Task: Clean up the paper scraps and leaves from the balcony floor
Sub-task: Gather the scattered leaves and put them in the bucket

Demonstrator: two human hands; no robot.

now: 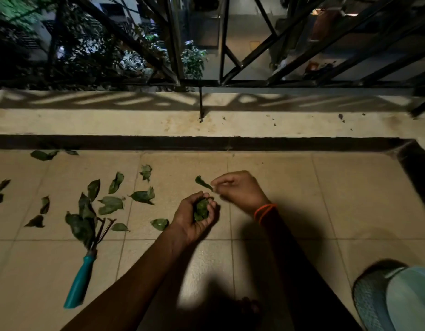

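Left hand is cupped palm up low over the beige tiled balcony floor, fingers curled round a crumpled wad of dark green leaves. Right hand, just beside and slightly further out, pinches the end of a single curled green leaf between thumb and fingertips; leaf is lifted off the tiles and points toward the left hand. Orange thread band sits on the right wrist. More loose green leaves are scattered on the floor to the left, one small leaf lying just beside the left wrist, a few at the far left edge and along the dark border strip. Small hand rake with teal plastic handle and dark metal prongs lies on the tiles at left, prongs partly under a cluster of leaves. Raised cream concrete ledge runs behind the floor, black metal railing above it. Pale teal round container at bottom right corner, partly cut off. No paper scraps identifiable.
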